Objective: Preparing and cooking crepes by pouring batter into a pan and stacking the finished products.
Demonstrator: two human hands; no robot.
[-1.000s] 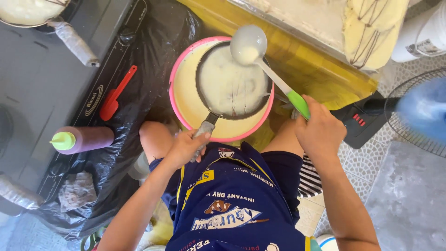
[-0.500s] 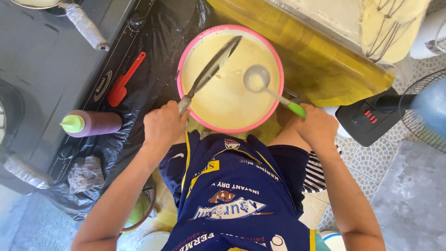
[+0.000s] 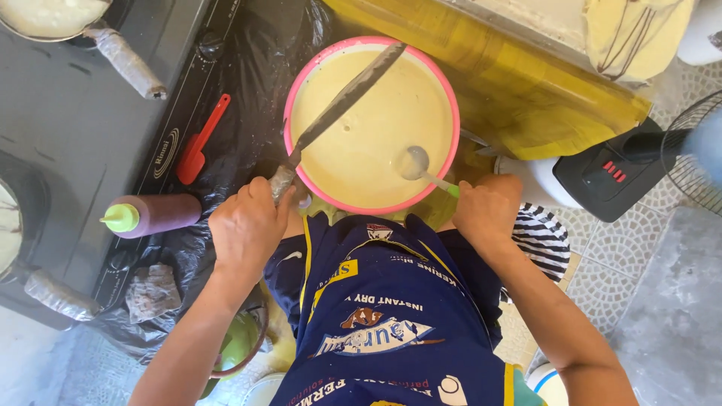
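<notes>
Seen from above: the left hand grips a pan handle – the pan tilted edge-on over a pink basin of pale batter just ahead. The right hand clasps a ladle dipped in that batter.

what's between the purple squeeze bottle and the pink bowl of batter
In the head view, the left hand gripping the pan handle, on black plastic sheet; the red spatula lies just above.

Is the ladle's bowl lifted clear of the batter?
No, the ladle held by the right hand sits dipped in the batter inside the pink bowl.
</notes>
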